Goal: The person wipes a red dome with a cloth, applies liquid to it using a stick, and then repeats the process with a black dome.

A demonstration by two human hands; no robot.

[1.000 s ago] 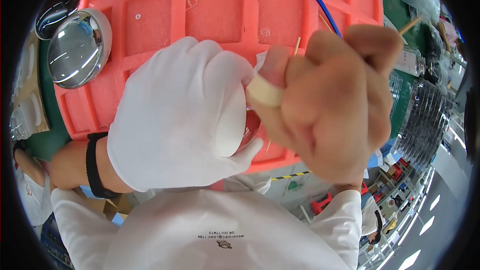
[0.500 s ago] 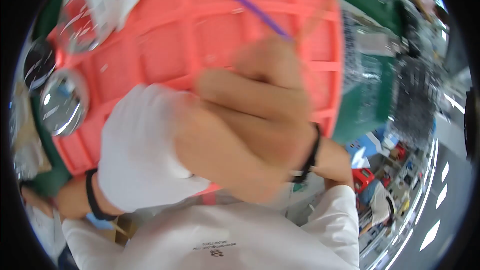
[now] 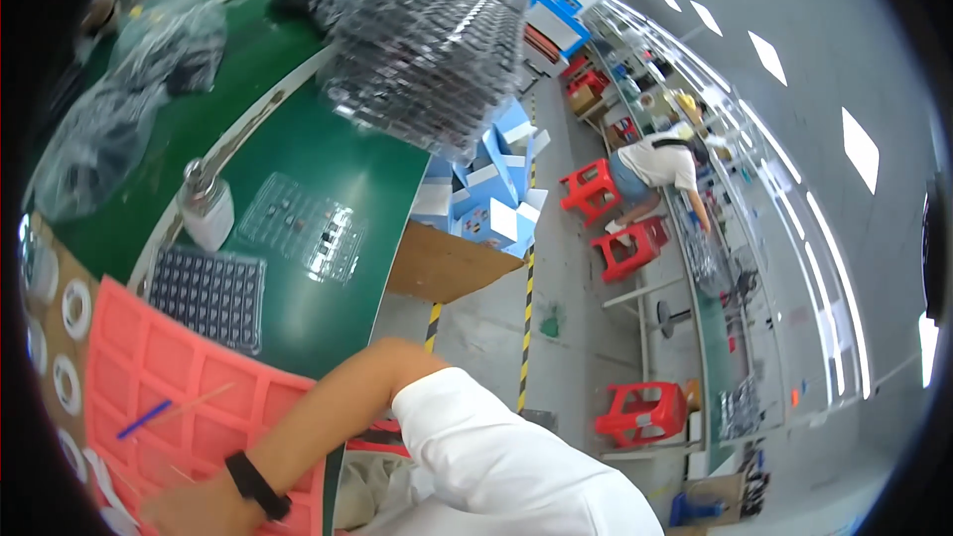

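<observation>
My right hand [image 3: 204, 508], bare with a black band at the wrist, is low over the coral-red gridded tray [image 3: 159, 333]. Its fingers are smeared and partly cut off by the lower edge. Just beyond it on the tray lie a purple stick [image 3: 144, 419] and a thin tan stick [image 3: 199, 400], the two close together. To the left of the hand, a white glove-like piece [image 3: 102, 479] rests along the tray's edge. My left hand is out of the picture.
A dark pocketed tray [image 3: 206, 298], a clear tray [image 3: 303, 228] and a pump bottle [image 3: 206, 208] stand on the green table [image 3: 367, 174]. Stacked clear trays [image 3: 427, 50] are at its far end. Blue cartons [image 3: 486, 189] fill a cardboard box. Red stools [image 3: 643, 409] and another person [image 3: 660, 161] are rightward.
The view has swung to the right, taking in the table and aisle. My gloved left hand has left the picture. My hands were close together over the tray; now only the right shows.
</observation>
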